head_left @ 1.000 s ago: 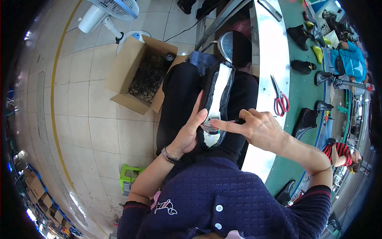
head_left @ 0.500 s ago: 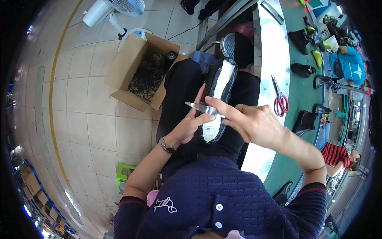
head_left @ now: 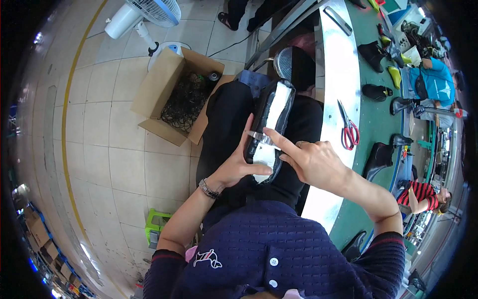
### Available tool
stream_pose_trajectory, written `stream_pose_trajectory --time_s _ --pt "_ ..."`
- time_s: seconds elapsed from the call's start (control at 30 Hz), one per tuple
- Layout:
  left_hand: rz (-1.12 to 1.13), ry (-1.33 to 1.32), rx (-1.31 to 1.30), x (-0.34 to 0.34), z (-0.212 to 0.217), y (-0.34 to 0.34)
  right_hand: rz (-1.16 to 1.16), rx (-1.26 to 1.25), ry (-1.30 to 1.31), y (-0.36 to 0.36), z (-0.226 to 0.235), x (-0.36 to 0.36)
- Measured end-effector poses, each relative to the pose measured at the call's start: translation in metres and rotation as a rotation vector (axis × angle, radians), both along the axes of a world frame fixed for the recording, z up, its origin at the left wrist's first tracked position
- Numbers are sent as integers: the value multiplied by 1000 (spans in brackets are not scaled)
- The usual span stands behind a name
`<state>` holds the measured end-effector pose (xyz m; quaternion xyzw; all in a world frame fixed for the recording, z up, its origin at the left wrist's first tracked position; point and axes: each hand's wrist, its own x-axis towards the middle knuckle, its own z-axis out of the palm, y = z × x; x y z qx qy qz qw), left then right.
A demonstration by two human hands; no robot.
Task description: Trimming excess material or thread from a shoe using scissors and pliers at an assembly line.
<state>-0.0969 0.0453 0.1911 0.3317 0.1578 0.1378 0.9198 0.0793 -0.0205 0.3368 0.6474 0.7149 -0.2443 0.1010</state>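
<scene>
Sole side up on my lap lies a black shoe upper (head_left: 284, 112) with a white strip along its underside. My left hand (head_left: 234, 167) grips its near left side, the thumb lying over the white strip near the heel end and the fingers along the side. Pinched in my right hand (head_left: 318, 162) is a short metal knife (head_left: 257, 135), index finger stretched along it. Its blade lies across the middle of the shoe upper, against the left edge of the strip. The knife's grip is mostly hidden in my fingers.
Red-handled scissors (head_left: 350, 133) lie on the metal bench edge (head_left: 341, 65) at my right. Beyond runs a green conveyor (head_left: 371, 112) with several shoes. An open carton (head_left: 159, 89) of black scraps stands on the left floor, near a fan (head_left: 144, 25). Two people work across the conveyor.
The knife blade has come down from above the shoe upper onto its left edge. My left thumb has shifted toward the heel end, and the shoe upper sits slightly nearer me.
</scene>
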Motion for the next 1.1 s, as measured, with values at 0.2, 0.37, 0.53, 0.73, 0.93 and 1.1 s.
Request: stream_pose_trajectory --time_s 0.2,0.37,0.53,0.73,0.93,1.1 --pt "-169 169 -166 -10 3 -12 -24 213 151 -20 -17 -12" --pt "40 16 402 -25 -18 -22 205 163 50 -25 0 -24" --pt "-157 208 -32 -15 3 -16 105 119 -56 -31 -26 -22" --pt "-205 177 53 -14 -4 -8 203 213 142 -39 -8 -28" --pt "-274 213 159 -14 -8 0 158 118 65 -25 -4 -16" --pt "-352 291 161 -5 14 9 -80 81 153 -14 -22 5"
